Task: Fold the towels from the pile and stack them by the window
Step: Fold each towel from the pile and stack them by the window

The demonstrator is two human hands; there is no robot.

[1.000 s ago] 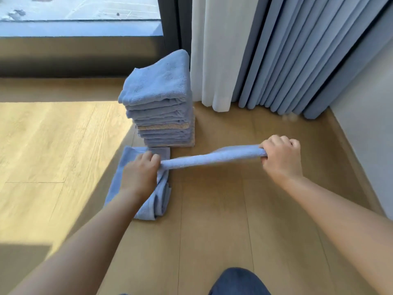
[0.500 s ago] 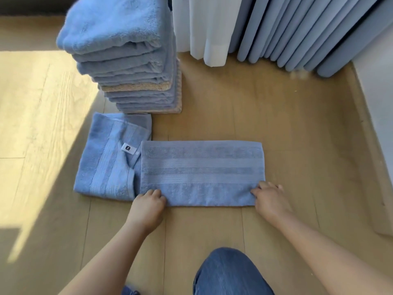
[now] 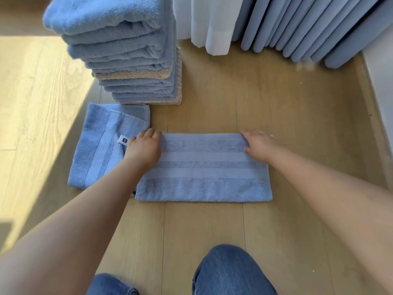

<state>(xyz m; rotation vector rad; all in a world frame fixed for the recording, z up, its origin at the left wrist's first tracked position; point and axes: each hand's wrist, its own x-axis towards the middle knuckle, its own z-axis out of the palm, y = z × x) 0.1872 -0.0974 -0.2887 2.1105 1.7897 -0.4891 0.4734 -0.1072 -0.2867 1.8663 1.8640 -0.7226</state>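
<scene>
The towel point(image 3: 204, 167) lies flat on the floor point(image 3: 276, 103) as a long folded strip, just in front of the stack point(image 3: 127, 60) that stands by the curtain point(image 3: 297, 24). The left hand point(image 3: 144, 147) rests palm down on its far left corner, fingers loosely spread, gripping nothing that I can see. The right hand point(image 3: 258, 145) lies on the far right corner, fingers together and a little blurred, so I cannot tell whether it pinches the edge or only presses it. I'd say the step is smoothing the strip after the lengthwise fold. The next move looks like bringing 1 short end over to the other, which calls for a pinch at both corners of that end and an even carry so the edges meet square. A second towel point(image 3: 100, 145), folded, with a small label point(image 3: 123, 140), lies just to the left, its edge under the left hand. Against the frame 0.5 s ago, both hands have gone from the near edge to the far edge; the strip itself has not shifted, nor has the stack.
</scene>
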